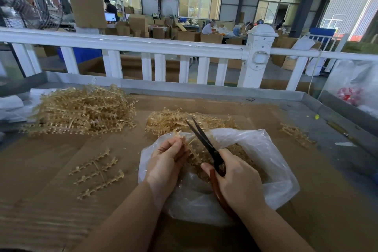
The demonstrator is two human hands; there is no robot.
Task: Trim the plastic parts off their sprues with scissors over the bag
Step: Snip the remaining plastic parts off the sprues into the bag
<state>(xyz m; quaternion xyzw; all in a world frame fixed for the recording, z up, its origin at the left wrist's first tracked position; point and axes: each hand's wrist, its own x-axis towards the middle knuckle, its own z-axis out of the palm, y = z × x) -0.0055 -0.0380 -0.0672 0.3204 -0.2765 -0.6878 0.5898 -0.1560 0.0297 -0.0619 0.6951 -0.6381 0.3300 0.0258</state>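
Observation:
My left hand pinches a tan plastic sprue over the open clear plastic bag. Its fingers curl round the sprue's upper end. My right hand grips the red handles of a pair of scissors. The dark blades are slightly parted and point up and left, right beside the sprue. Loose tan trimmed pieces lie inside the bag, partly hidden by my hands.
A big heap of tan sprues lies far left on the cardboard-covered table, a smaller heap behind the bag. Single sprues lie left of my hands, a few more at right. A white railing stands behind the metal table edge.

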